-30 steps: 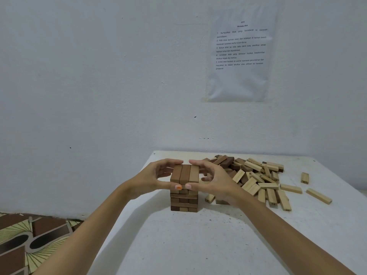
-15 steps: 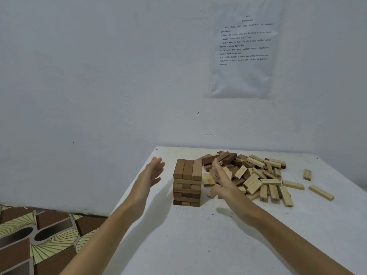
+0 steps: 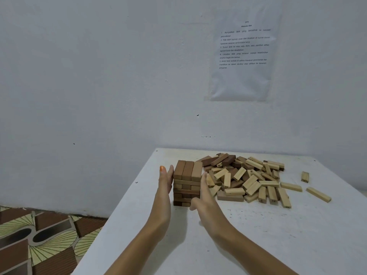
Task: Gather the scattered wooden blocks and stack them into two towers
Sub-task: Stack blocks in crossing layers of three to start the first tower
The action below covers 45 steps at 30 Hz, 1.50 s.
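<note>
head view: a white table (image 3: 258, 241) stands against a white wall. near the table's left edge, toward its far left corner, stands one tower (image 3: 186, 185) of dark wooden blocks, laid in crossing layers with three blocks side by side on top. the left hand (image 3: 164, 183) lies flat against the tower's left face, fingers straight and pressed together, the thumb with an orange nail pointing up. the right hand (image 3: 205, 193) lies flat against the tower's right face, fingers straight and together too, the thumb low by the tower's base. neither hand holds a block. just right of the tower, along the far edge, lies a heap of loose blocks (image 3: 246, 179), darker ones at the back, pale ones in front. three pale stray blocks (image 3: 318, 194) lie apart toward the right edge. a printed sheet (image 3: 242, 56) hangs on the wall above. a patterned floor (image 3: 39, 241) shows beyond the left edge.
</note>
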### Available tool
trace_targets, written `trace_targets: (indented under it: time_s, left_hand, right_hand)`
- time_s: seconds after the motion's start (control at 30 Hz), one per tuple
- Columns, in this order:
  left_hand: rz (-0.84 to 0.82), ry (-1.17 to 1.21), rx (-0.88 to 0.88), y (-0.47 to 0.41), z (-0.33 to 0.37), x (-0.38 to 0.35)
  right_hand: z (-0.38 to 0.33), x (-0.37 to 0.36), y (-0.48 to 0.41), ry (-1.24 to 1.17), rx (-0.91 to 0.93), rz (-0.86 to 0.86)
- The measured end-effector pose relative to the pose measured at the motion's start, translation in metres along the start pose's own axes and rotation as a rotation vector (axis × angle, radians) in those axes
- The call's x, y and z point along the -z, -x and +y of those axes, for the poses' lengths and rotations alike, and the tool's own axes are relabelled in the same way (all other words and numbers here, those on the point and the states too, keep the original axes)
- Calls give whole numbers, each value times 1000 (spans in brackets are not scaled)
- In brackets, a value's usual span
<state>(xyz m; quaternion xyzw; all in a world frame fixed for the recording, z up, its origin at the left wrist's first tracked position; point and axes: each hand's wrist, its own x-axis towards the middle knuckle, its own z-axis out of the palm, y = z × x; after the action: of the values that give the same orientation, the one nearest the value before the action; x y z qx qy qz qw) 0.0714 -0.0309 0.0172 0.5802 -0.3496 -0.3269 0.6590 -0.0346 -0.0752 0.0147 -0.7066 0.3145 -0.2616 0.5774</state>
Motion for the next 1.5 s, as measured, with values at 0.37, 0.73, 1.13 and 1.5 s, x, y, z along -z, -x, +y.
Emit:
trace_targets:
  time_s: [0.37,0.73,1.13,1.5]
  left_hand:
    - [-23,11,-1,1,1,-1]
    - [-16,-12,8,-1,3,1]
    - [-26,-18,-5,0,3,1]
    - [76,-42,-203,4,24,1]
  right_hand:
    - [-3,-3,2,-15,-2,8]
    - [-8,18,-12,-129,43,122]
    - [-10,17,-13,-112,29,60]
    - [-21,44,-12,-133,94,169]
